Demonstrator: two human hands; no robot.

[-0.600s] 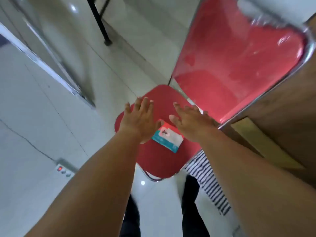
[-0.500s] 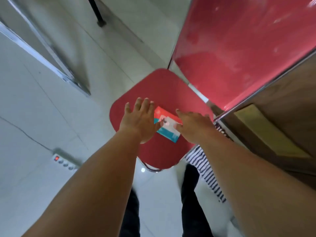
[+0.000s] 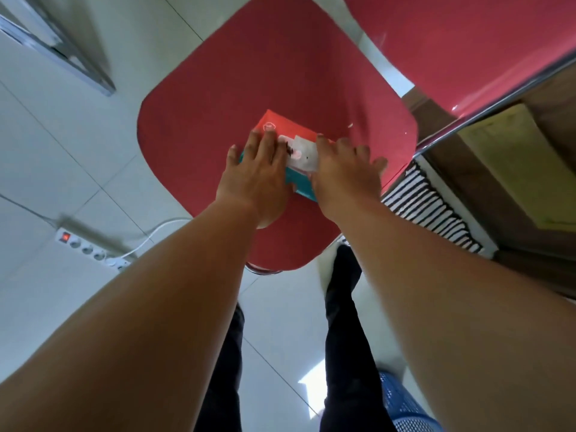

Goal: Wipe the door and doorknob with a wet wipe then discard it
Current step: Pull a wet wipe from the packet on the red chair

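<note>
Head view, looking straight down past both forearms. Wet wipe pack (image 3: 291, 141), red at the far end and teal at the near end with a white label flap on top, lies flat on the red chair seat (image 3: 237, 88), directly under both hands.

Left hand (image 3: 255, 176): palm down, fingers spread and laid flat over the left half of the pack, fingertips reaching its far red end. It presses on the pack and grips nothing.

Right hand (image 3: 343, 173): palm down over the right half of the pack, fingers extended forward and slightly fanned, touching the seat beyond the pack. Its thumb side lies against the white flap edge; whether it pinches the flap, cannot tell, as the hand covers the contact.

Between the two hands a strip of label and teal wrapper shows.

Beyond the right hand: red chair backrest (image 3: 452, 42) with a chrome frame tube, then brown wood surface further right. Right of the right forearm: black-and-white striped mat (image 3: 430, 210) on the floor. Left of the left forearm: white power strip (image 3: 90, 247) with a lit red switch and cable, on pale floor tiles. Under the forearms: dark trouser legs. Near the right elbow: blue perforated basket (image 3: 405, 410), partly in view.
</note>
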